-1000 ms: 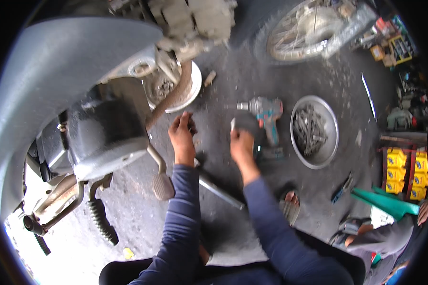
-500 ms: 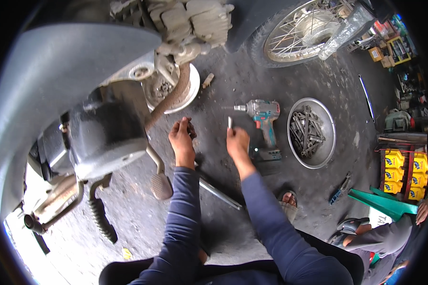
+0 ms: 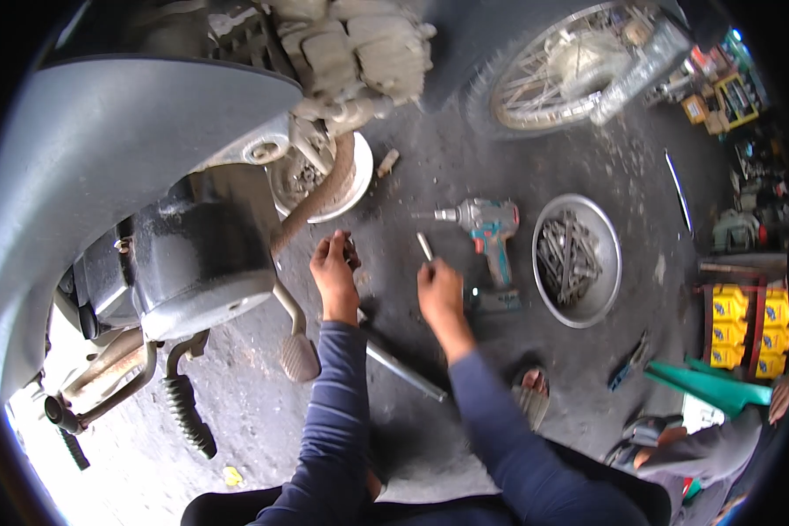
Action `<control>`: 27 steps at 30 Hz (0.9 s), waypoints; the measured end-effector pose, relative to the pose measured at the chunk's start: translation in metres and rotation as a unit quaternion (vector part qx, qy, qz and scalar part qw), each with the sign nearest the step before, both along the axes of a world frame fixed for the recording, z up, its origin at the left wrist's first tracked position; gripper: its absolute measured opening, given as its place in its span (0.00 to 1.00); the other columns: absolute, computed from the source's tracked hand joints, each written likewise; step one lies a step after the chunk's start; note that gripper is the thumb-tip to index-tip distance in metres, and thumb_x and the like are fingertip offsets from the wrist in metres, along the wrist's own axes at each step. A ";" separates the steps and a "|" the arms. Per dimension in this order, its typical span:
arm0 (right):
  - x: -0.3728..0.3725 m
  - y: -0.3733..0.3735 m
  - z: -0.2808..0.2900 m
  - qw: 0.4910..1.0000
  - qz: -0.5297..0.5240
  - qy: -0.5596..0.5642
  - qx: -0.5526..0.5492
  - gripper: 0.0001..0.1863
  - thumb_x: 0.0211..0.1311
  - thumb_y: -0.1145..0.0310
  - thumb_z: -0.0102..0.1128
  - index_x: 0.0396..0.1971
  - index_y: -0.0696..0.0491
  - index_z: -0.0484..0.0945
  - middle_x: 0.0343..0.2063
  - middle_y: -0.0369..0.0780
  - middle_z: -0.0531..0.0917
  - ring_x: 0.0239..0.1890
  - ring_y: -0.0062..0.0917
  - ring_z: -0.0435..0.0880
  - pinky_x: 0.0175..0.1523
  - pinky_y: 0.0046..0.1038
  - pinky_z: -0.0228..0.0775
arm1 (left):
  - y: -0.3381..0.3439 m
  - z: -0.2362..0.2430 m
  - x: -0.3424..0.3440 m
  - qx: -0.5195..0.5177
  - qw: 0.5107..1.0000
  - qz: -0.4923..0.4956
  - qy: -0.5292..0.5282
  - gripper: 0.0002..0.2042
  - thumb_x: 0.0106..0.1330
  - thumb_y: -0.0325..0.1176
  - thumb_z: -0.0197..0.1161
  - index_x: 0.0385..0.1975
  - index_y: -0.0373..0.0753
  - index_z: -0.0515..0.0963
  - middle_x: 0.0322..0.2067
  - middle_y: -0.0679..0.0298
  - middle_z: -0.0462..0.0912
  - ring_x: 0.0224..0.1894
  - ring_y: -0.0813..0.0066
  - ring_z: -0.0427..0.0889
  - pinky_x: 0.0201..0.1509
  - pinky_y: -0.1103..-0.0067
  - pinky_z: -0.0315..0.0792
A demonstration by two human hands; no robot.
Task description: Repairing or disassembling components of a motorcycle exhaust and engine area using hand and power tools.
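My left hand [image 3: 335, 273] is closed on a small dark metal part [image 3: 351, 252] just right of the motorcycle's black engine cover [image 3: 203, 263]. My right hand [image 3: 440, 295] grips a short silver tool shaft [image 3: 424, 246] that points up from the fist. A teal cordless impact driver [image 3: 486, 230] lies on the ground just right of that hand. A long steel bar [image 3: 403, 370] lies under my forearms.
A round metal bowl [image 3: 598, 298] of sockets and bits sits at right. A white dish [image 3: 357, 182] with parts lies under the engine [image 3: 351, 53]. A spoked wheel [image 3: 552, 70] leans at the back. Brake pedal [image 3: 298, 355], footpeg [image 3: 188, 412], green funnel [image 3: 706, 386], yellow cans [image 3: 745, 329], another person's hand [image 3: 776, 399].
Both hands have shifted slightly toward the engine and stay closed on their items. The view has tilted, so the engine and wheel sit lower in frame.
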State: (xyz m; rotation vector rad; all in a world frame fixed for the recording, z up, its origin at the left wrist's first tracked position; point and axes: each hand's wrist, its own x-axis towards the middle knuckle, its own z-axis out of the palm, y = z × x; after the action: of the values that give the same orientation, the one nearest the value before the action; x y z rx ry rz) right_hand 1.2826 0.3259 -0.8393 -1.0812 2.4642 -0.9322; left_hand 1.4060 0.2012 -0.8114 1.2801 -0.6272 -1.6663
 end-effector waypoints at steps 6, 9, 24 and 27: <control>0.019 0.014 0.031 0.999 -0.038 -0.036 -0.017 0.10 0.60 0.67 0.58 0.35 0.59 0.76 0.28 0.52 0.82 0.33 0.48 0.83 0.36 0.44 0.73 | 0.006 -0.014 0.011 -0.031 0.996 -0.054 -0.064 0.09 0.68 0.34 0.58 0.31 0.35 0.79 0.21 0.70 0.76 0.20 0.84 0.72 0.24 0.85 0.67; 0.005 -0.002 0.046 0.997 -0.061 0.030 -0.040 0.14 0.60 0.64 0.59 0.42 0.57 0.73 0.36 0.51 0.80 0.37 0.48 0.82 0.38 0.44 0.73 | 0.008 -0.017 0.014 -0.045 0.986 -0.099 -0.126 0.08 0.67 0.33 0.58 0.33 0.34 0.79 0.21 0.69 0.76 0.19 0.83 0.72 0.24 0.85 0.67; -0.010 0.005 0.043 0.953 0.046 -0.174 -0.243 0.12 0.65 0.69 0.58 0.43 0.61 0.75 0.39 0.39 0.76 0.38 0.21 0.78 0.43 0.23 0.71 | 0.038 0.019 -0.035 -0.278 0.891 -0.359 0.017 0.09 0.66 0.29 0.61 0.43 0.34 0.80 0.32 0.67 0.81 0.39 0.81 0.77 0.47 0.84 0.70; -0.020 0.001 0.090 0.977 0.177 -0.101 -0.061 0.21 0.59 0.66 0.63 0.50 0.57 0.71 0.48 0.47 0.74 0.45 0.39 0.79 0.47 0.37 0.72 | 0.028 0.006 -0.026 -0.167 0.946 -0.275 -0.036 0.09 0.67 0.31 0.60 0.42 0.35 0.80 0.34 0.65 0.83 0.35 0.82 0.79 0.40 0.83 0.72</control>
State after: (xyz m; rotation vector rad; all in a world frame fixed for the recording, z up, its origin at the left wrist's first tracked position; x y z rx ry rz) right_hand 1.2624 0.3270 -0.7491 -1.3381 1.9874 -1.0280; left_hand 1.3801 0.2287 -0.8050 0.9692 -1.3450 -1.8462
